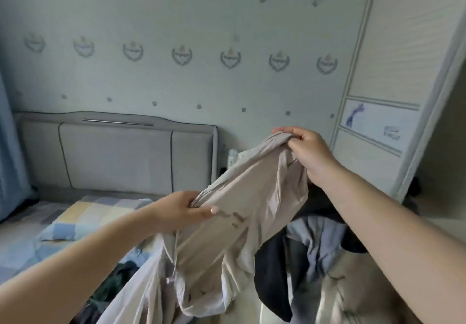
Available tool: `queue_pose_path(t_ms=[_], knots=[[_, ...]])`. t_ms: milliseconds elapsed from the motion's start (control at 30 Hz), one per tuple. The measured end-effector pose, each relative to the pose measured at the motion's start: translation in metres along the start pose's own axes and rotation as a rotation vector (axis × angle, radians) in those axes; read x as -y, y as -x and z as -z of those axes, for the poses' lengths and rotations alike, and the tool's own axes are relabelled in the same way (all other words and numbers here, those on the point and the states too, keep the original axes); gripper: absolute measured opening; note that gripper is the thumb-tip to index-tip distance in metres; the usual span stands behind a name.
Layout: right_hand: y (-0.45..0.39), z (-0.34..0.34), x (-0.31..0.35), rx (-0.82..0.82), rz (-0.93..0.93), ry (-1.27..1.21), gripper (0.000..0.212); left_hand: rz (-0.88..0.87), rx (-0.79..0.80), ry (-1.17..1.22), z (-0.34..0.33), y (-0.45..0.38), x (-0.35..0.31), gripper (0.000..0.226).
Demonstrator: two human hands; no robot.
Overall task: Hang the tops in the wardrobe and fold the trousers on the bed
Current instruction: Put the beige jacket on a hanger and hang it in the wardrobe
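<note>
above the fingers (285, 130) there is open air up to the wall (176, 21). under them a pile of clothes (312, 243) fills the bed (75, 220). the wardrobe door (393, 71) stands close on the right side.

1. A home bedroom: a bed (75, 212) with a checked blue, yellow and grey cover stands against the wall.
2. A grey padded headboard (113, 152) rises behind it.
3. Patterned wallpaper (176, 21) with crests and anchors covers the wall.
4. A white louvred wardrobe door (393, 59) stands at right.
5. Loose clothes (315, 243) lie heaped on the bed; a blue curtain (7, 147) hangs at left.
</note>
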State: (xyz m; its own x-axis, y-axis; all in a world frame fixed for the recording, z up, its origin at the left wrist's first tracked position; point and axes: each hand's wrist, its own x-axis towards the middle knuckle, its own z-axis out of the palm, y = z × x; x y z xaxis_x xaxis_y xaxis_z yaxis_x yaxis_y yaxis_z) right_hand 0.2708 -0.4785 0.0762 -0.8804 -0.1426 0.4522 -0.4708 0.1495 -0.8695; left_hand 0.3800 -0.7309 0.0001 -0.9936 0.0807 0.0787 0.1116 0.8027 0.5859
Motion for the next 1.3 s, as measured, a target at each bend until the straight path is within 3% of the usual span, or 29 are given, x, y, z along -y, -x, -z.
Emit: queue_pose_path(t_ms=[133,200,300,500,600,733,967,1167,1300], knots=[[-0.017,0.095,0.006,-0.07,0.039,0.126,0.049,-0.062,0.208,-0.06,-0.028,-0.056,-0.078,0.03],[-0.021,0.146,0.006,-0.129,0.044,0.177,0.049,-0.144,0.248,0.01,-0.046,-0.084,-0.116,0.031],[-0.025,0.204,-0.001,-0.181,0.019,0.326,0.042,-0.214,0.244,0.15,-0.066,-0.112,-0.15,0.016],[-0.012,0.319,-0.016,-0.32,-0.04,0.508,0.03,-0.344,0.419,0.701,-0.112,-0.149,-0.238,0.026],[0.002,0.37,-0.015,-0.392,-0.089,0.645,0.027,-0.447,0.342,0.88,-0.135,-0.166,-0.286,0.042],[0.022,0.42,-0.016,-0.433,-0.131,0.741,0.021,-0.566,0.332,0.997,-0.155,-0.188,-0.339,0.06],[0.03,0.481,-0.024,-0.558,-0.193,0.85,0.015,-0.569,0.389,1.226,-0.195,-0.23,-0.417,0.017],[0.005,0.526,-0.035,-0.651,-0.159,0.818,0.022,-0.548,0.413,1.385,-0.228,-0.288,-0.486,0.018],[-0.039,0.561,-0.031,-0.718,-0.125,0.769,0.04,-0.601,0.464,1.408,-0.243,-0.344,-0.538,0.02]])
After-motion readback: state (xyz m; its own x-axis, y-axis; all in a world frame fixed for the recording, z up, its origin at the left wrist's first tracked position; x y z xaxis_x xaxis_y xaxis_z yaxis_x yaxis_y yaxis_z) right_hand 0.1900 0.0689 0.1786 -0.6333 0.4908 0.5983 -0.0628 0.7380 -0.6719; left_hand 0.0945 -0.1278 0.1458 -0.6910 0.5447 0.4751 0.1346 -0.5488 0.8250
